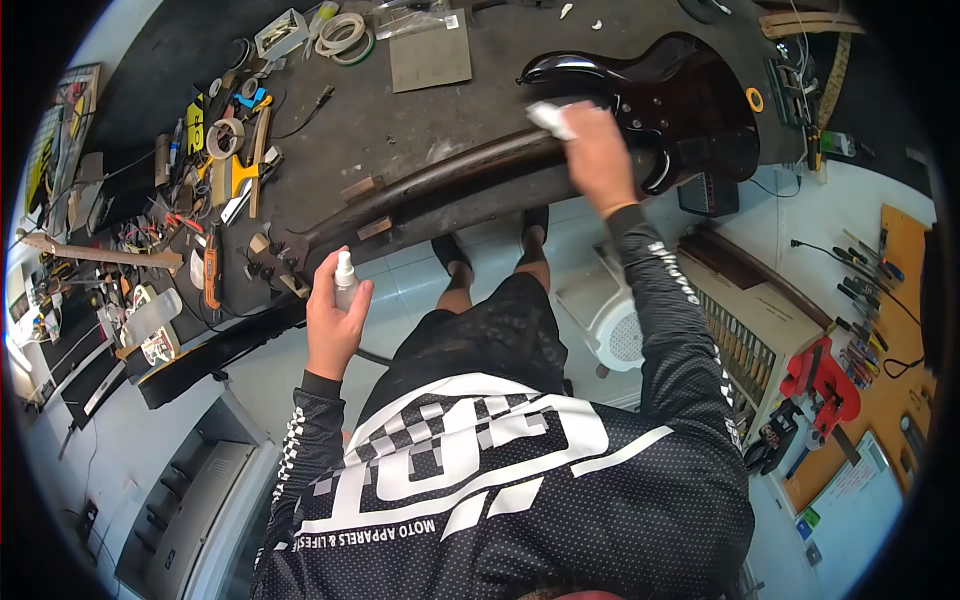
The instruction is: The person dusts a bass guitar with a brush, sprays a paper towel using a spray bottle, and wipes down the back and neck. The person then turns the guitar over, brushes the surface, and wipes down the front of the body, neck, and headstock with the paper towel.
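Over the neck (450,168) nr the guitar body (700,120), R hand (598,158) is curled tight round a white wad (551,118), cloth or paper, can't tell; contact w/ neck unclear. L hand (336,312), nr the neck's other end, is part-closed round a small bottle (345,272) w/ white spray top. Neck runs along the dark bench's (430,130) near edge, body at R, wood pieces (362,188) showing either side of neck. Further out: grey sheet (430,60), tape rolls (342,36), misc. tools (211,268) at L end.
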Available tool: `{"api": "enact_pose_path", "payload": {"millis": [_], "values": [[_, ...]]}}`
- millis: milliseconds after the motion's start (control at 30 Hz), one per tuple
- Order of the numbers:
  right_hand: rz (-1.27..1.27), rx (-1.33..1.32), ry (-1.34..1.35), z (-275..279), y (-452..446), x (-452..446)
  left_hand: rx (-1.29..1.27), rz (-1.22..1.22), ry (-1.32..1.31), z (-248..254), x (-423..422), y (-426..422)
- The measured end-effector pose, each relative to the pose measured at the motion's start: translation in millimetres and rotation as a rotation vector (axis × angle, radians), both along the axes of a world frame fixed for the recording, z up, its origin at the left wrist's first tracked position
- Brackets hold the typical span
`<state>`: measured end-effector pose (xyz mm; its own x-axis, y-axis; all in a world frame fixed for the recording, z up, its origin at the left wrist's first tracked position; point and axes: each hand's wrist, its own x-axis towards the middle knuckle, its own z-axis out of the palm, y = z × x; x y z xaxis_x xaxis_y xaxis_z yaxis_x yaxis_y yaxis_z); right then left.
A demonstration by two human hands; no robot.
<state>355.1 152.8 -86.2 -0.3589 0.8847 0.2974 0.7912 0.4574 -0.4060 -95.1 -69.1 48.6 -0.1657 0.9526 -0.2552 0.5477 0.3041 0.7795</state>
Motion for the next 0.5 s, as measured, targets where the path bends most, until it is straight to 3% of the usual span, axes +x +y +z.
{"api": "enact_pose_path", "payload": {"millis": [100,200,300,367,500], "values": [[-0.084,0.004,-0.052,-21,-18,6,-0.016,-0.017,0.039,1,-5,-7],[-0.272,-0.05,0.145,-30,-60,-78,0.008,-0.026,0.052,-5,-11,-15],[-0.11,-0.21,0.246,-28,-113,-178,-0.012,-0.021,0.037,0,-12,-15],[0.045,-0.124,0.264,-39,-135,-219,-0.018,-0.027,0.048,1,-13,-14],[0.04,-0.075,0.146,-48,-114,-156,-0.008,-0.021,0.037,-1,-16,-14]]}}
